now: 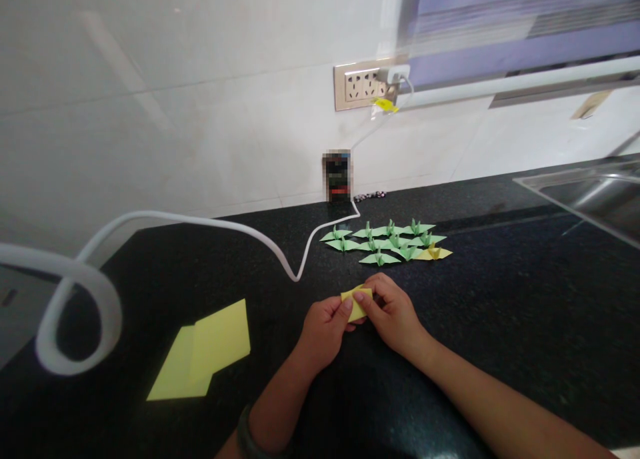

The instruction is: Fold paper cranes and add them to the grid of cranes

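Note:
Between my two hands is a small folded piece of yellow paper (361, 307), held above the dark countertop. My left hand (325, 325) pinches its left side, thumb on top. On the right side, my right hand (395, 312) grips it with the thumb pressed on its face and the fingers curled behind, partly hidden. Just beyond my hands stand several green paper cranes (380, 259) in close rows. One yellow paper crane (434, 252) sits at their right end. To the left lie overlapping yellow paper sheets (220, 342).
A white cable (240, 227) loops across the left side of the black counter (500, 312). Against the tiled wall leans a blurred-out phone-like device (339, 175), below a wall socket (360, 85) with a plugged-in charger. A metal sink (600, 192) lies at the right.

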